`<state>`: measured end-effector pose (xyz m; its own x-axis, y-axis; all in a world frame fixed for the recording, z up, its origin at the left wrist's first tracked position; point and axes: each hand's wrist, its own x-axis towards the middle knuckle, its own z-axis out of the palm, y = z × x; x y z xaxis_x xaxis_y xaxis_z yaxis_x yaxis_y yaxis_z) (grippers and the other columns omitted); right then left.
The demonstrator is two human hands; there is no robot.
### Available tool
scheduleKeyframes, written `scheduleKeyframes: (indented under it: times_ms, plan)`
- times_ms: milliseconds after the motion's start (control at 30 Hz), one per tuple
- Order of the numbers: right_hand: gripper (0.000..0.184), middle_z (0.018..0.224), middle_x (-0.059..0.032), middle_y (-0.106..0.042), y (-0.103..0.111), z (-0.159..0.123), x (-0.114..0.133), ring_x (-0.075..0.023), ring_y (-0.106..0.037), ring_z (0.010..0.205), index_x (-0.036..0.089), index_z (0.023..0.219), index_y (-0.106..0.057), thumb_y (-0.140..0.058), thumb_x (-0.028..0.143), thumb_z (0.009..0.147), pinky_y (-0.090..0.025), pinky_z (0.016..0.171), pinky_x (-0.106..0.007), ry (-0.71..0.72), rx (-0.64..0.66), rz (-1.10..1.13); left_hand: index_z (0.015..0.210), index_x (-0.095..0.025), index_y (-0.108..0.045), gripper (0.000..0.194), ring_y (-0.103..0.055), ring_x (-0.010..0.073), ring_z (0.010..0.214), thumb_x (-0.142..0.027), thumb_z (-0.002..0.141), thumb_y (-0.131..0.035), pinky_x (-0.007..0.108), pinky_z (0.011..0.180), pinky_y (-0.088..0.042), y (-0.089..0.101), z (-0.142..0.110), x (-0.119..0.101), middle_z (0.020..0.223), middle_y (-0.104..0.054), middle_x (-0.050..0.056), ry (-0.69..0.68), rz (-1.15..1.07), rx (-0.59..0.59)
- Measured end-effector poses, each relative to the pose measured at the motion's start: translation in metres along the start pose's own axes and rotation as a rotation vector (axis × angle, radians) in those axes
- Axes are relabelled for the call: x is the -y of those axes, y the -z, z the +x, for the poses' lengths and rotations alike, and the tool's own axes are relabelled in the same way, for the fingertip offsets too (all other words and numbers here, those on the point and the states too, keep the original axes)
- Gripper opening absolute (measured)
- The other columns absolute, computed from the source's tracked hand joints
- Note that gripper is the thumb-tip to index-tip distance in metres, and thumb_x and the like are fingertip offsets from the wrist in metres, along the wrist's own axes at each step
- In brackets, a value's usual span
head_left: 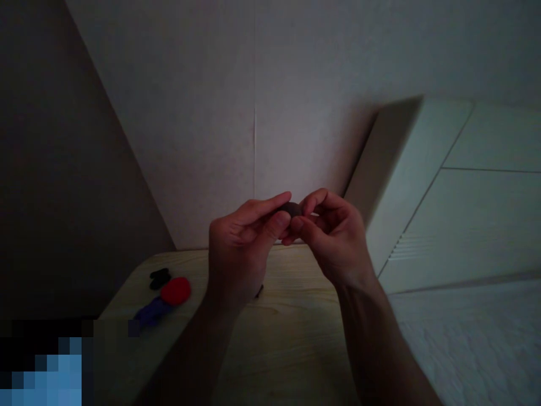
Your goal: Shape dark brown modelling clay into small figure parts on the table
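Between my two hands, above the table, is a small dark brown rounded lump (291,210) that looks like modelling clay. My left hand (243,242) grips it between thumb and fingers, with the index finger stretched along its far side. Thumb and fingertips of my right hand (336,234) pinch its right end. The fingers cover much of the lump, so its full shape is hidden. A small dark piece (259,291) lies on the table, partly behind my left wrist.
On the left of the pale wooden table (296,327) lie a red round lump (176,291), a blue-purple piece (153,312) and black pieces (160,279). A wall (203,141) rises behind. To the right stand a white panelled headboard (465,197) and a quilted surface (469,338).
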<state>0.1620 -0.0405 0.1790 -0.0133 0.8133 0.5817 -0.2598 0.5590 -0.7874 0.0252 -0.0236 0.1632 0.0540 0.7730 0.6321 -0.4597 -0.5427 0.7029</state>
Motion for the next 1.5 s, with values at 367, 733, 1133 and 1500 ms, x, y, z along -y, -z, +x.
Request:
scheduleKeyframes:
  times_ms: [367,733,1133,1500]
  plan:
    - [0.037,0.070,0.0077,-0.063,0.001,0.002,-0.005,-0.0104,-0.068,0.057,0.024,0.100,-0.063,-0.090,0.034,0.078,-0.065,0.058,-0.024,0.136,0.025,-0.057,0.119,-0.027,-0.082,0.029,-0.072,0.0193,0.091,-0.029,0.090,-0.077,0.031,0.076,-0.059,0.003,0.000,-0.003,0.108,-0.080,0.007,0.077,-0.047,0.071]
    - [0.024,0.067,0.0084,-0.062,0.003,-0.001,-0.009,-0.0103,-0.070,0.055,0.025,0.101,-0.070,-0.085,0.023,0.083,-0.065,0.055,-0.022,0.186,0.035,-0.055,0.111,-0.028,-0.084,0.022,-0.070,0.0147,0.083,-0.024,0.091,-0.077,0.025,0.067,-0.057,0.002,0.001,-0.004,0.100,-0.079,0.004,0.006,0.014,0.073]
    - [0.029,0.071,0.0056,-0.071,0.005,-0.002,-0.004,-0.0117,-0.073,0.056,0.026,0.110,-0.076,-0.086,0.020,0.083,-0.065,0.054,-0.023,0.250,0.113,-0.073,0.103,-0.028,-0.084,0.016,-0.067,0.0136,0.070,-0.037,0.089,-0.080,0.024,0.054,-0.052,-0.003,0.001,0.005,0.088,-0.078,0.003,0.016,-0.142,0.031]
    - [0.031,0.072,0.0038,-0.071,0.006,-0.006,-0.001,-0.0117,-0.069,0.058,0.029,0.112,-0.079,-0.086,0.019,0.083,-0.063,0.056,-0.025,0.320,0.028,-0.237,0.110,-0.031,-0.084,0.018,-0.075,0.0167,0.088,-0.034,0.093,-0.078,0.029,0.075,-0.060,-0.002,-0.002,0.000,0.104,-0.083,0.003,0.010,-0.113,0.080]
